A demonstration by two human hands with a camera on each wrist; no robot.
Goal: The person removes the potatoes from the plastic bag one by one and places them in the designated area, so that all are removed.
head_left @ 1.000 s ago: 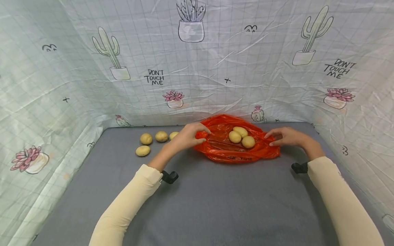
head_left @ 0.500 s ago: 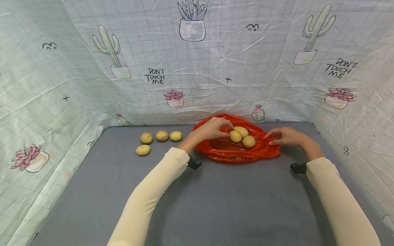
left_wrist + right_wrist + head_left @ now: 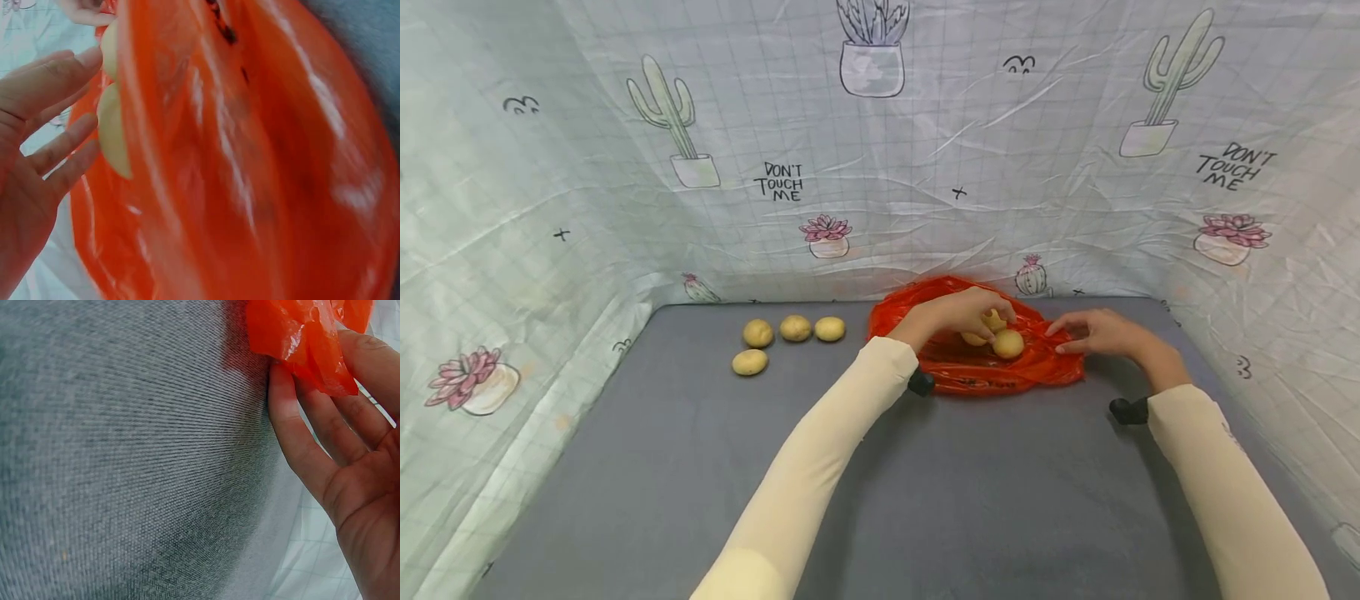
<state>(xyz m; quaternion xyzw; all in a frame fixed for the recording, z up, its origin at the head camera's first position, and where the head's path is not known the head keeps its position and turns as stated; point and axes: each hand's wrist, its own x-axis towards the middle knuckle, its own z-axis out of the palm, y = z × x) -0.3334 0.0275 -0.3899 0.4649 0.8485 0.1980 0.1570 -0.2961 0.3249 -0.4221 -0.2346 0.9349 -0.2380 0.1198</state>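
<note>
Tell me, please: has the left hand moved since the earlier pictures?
Yes. The left hand moved right in the head view: first it partly hid the rightmost loose potato, and now it is over potatoes in the bag.

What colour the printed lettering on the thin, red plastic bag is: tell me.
Black; the lettering on the bag shows best, though partly, in the left wrist view.

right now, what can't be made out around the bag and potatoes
- Head: the left hand partly covers two potatoes; whether it touches them is unclear.
- Left wrist: the bag hides much of two potatoes.
- Left wrist: the print is too blurred to read.
- Right wrist: the bag covers part of the right hand; the top edge cuts the bag off.
</note>
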